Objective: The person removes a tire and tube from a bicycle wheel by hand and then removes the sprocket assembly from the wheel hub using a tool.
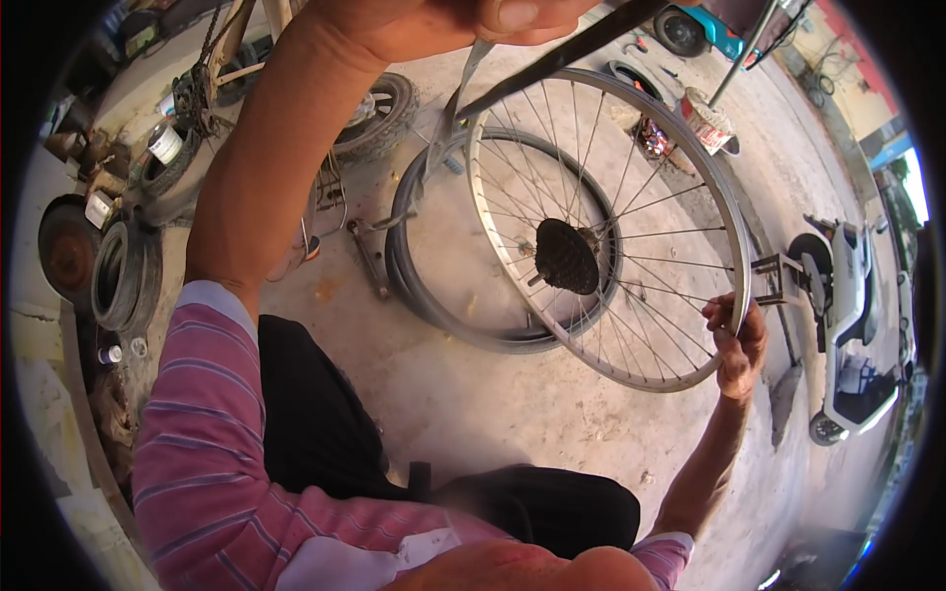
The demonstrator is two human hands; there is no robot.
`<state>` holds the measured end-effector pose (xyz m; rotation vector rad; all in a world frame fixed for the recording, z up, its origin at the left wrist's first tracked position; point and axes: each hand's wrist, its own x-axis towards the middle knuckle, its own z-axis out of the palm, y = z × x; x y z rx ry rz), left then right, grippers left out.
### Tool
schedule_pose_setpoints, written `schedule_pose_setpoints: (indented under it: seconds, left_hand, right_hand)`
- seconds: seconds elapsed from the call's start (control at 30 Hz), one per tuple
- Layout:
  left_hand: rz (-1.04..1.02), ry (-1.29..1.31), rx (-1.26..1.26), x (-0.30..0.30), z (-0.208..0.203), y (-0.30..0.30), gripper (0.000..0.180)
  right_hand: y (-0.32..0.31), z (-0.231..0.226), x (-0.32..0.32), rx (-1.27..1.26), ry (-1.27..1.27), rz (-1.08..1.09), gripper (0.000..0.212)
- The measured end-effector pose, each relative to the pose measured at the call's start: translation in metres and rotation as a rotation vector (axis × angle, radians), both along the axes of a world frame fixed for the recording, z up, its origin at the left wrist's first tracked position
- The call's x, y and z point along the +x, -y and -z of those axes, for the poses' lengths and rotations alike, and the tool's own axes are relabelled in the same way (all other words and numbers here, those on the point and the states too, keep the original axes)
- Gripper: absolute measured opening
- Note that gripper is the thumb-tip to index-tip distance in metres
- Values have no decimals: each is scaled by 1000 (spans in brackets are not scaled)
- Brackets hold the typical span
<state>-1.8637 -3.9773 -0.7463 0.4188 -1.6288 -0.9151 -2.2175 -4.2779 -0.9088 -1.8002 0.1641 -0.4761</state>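
A bare bicycle wheel (737, 227) with thin spokes and a dark cassette (567, 256) at its hub is held tilted above the ground. My right hand (741, 360) is closed round the lower right of its rim. At the top edge, my left hand (443, 28), partly cut off, is closed on a limp grey rubber strip (445, 133) that hangs down past the wheel's left side. A darker flat stretch of rubber (562, 59) runs from the wheel's upper left toward the upper right; whether both are one piece I cannot tell. Behind the wheel, a black tyre (397, 266) lies on the ground.
Beside the tyre lies a metal tool (370, 261). Several old tyres (120, 274) and a white tub (165, 143) stand at the left. Up right are a paint bucket (705, 123) with a pole and a teal vehicle (724, 34). A white scooter (849, 286) stands at far right.
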Motion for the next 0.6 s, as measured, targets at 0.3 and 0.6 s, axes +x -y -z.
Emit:
schedule_pose_setpoints:
  seconds: [0.3,0.6]
  left_hand:
    - [-1443,538,64,33,99,52,25]
    - [-1482,66,447,47,147,32,27]
  right_hand:
    - [-9,-1,2,-76,19,14,21]
    - [-15,3,19,-110,60,21,33]
